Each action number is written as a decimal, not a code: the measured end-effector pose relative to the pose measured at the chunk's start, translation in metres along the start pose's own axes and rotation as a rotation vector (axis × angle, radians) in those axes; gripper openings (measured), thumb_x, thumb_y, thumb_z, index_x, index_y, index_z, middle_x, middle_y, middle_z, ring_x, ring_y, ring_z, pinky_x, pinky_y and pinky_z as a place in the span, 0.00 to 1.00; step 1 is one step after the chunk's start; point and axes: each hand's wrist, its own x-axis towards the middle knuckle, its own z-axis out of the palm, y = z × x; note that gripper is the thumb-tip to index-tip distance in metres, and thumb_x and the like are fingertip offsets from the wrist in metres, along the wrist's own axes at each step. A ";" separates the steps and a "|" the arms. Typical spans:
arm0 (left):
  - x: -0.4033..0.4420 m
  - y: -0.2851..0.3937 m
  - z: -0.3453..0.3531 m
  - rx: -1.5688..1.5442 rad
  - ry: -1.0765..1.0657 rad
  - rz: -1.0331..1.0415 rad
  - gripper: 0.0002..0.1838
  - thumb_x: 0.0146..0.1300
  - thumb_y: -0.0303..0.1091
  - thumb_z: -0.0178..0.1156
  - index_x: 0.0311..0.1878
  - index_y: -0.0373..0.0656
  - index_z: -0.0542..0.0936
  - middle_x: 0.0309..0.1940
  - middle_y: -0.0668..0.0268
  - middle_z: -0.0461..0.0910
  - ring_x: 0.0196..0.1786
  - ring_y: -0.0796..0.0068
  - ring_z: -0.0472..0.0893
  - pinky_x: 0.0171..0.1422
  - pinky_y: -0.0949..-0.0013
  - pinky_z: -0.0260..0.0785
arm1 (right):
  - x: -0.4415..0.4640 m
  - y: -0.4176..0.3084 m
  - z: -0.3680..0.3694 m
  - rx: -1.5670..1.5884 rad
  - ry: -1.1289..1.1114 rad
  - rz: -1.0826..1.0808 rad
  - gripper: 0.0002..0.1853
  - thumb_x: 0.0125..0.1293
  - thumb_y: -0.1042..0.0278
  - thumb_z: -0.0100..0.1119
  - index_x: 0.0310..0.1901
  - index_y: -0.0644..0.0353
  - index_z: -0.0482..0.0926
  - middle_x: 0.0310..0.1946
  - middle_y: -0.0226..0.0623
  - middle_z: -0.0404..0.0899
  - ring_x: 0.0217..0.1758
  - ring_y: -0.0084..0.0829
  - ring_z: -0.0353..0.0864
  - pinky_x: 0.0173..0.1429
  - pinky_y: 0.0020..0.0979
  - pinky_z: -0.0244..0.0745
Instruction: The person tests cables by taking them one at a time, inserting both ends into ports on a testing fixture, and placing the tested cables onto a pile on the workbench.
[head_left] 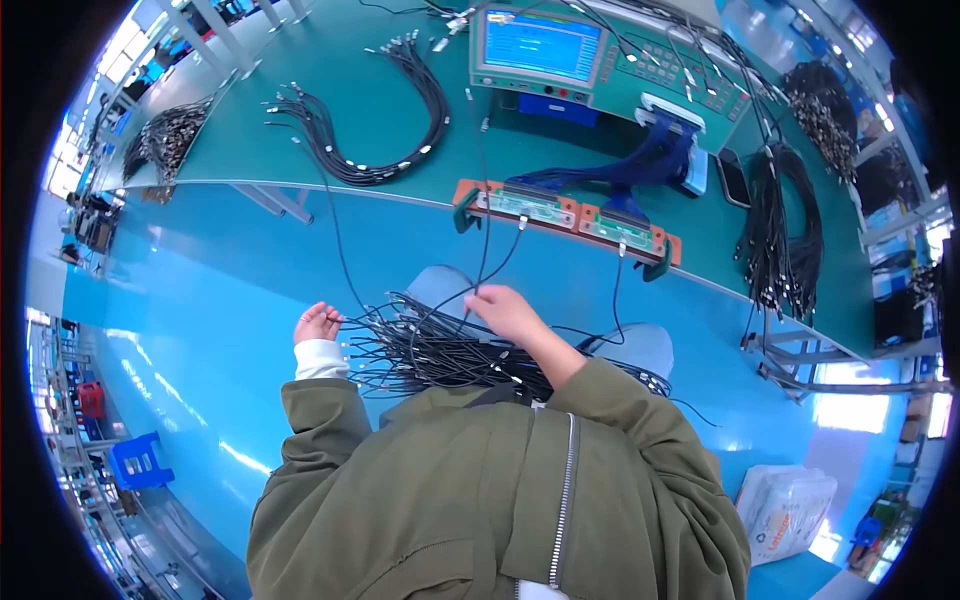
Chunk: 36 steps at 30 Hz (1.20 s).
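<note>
A thick bundle of black cables [440,350] with metal connector ends lies across my lap. My left hand [316,322] is at the bundle's left side, its fingers closed on the end of a black cable. Above the bundle, my right hand [505,312] pinches a black cable near its middle. A test fixture [530,208] with green boards on orange blocks is clamped to the table's front edge. Two cables hang from its sockets, one by a connector [523,222] and one by another connector [622,247] farther right.
On the green table [240,150] stands a tester with a lit screen [540,45], joined to the fixture by dark blue ribbon cables [600,170]. A curved cable bundle [375,170] lies left, another cable bundle [785,230] hangs right. A phone [734,178] lies nearby.
</note>
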 end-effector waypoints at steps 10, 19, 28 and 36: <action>-0.090 0.004 0.071 0.865 -0.056 0.805 0.16 0.54 0.33 0.57 0.44 0.36 0.71 0.40 0.56 0.72 0.39 0.66 0.72 0.46 0.68 0.65 | -0.102 -0.072 -0.035 0.323 -0.068 -0.369 0.06 0.59 0.76 0.47 0.32 0.65 0.75 0.22 0.31 0.73 0.22 0.20 0.70 0.27 0.17 0.65; -0.137 -0.013 0.118 1.749 -0.518 1.316 0.26 0.43 0.31 0.57 0.51 0.51 0.71 0.55 0.66 0.65 0.57 0.62 0.62 0.63 0.58 0.48 | -0.159 -0.073 -0.071 0.547 0.396 -0.862 0.08 0.57 0.83 0.41 0.32 0.67 0.73 0.25 0.39 0.72 0.18 0.24 0.66 0.22 0.19 0.64; -0.145 -0.033 0.102 1.215 -0.568 0.685 0.09 0.56 0.38 0.54 0.32 0.43 0.79 0.30 0.62 0.77 0.33 0.69 0.73 0.41 0.72 0.64 | -0.280 -0.037 -0.136 0.881 0.560 -1.327 0.07 0.67 0.70 0.39 0.33 0.61 0.66 0.23 0.30 0.61 0.18 0.18 0.60 0.22 0.20 0.58; -0.159 -0.081 0.153 1.002 -0.886 -0.948 0.26 0.62 0.51 0.44 0.33 0.33 0.76 0.17 0.61 0.76 0.19 0.73 0.72 0.29 0.78 0.67 | -0.300 -0.025 -0.124 0.848 0.543 -1.333 0.06 0.67 0.70 0.40 0.33 0.60 0.66 0.24 0.31 0.63 0.20 0.19 0.61 0.23 0.20 0.59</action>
